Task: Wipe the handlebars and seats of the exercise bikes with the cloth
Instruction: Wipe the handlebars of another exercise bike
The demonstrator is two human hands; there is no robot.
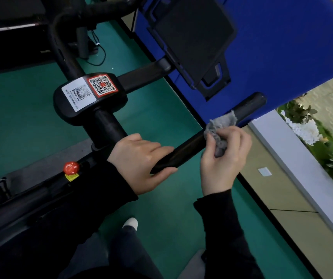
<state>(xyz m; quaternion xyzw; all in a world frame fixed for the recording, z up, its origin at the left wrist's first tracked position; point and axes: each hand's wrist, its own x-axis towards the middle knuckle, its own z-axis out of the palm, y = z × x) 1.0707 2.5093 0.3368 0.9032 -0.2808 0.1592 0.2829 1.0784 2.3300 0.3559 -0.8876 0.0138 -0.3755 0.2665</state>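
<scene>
Black sleeves are seen nearest, above a white shoe (130, 223) on the green floor (26, 121). From the sleeves both hands are brought onto the handlebar (189, 147) of the exercise bike. The bar is steadied by the left hand (139, 160) at its near bend, with the fingers laid over the top and the thumb tucked beneath. A little further out, the grey cloth (220, 131) is bunched in the curled fingers of the right hand (224, 162) and pressed against the bar about midway along its length. The step is judged to be the wiping of this right-hand bar. It would be done best if the cloth were wrapped fully round the tube and drawn outward to the rounded end (257, 99), with the underside covered too. The patch under the left hand would need a pass afterwards. Beyond lie the centre block (89, 97) with its code stickers, the dark screen (193, 37) and a blue panel (286, 47). No seat is in view.
</scene>
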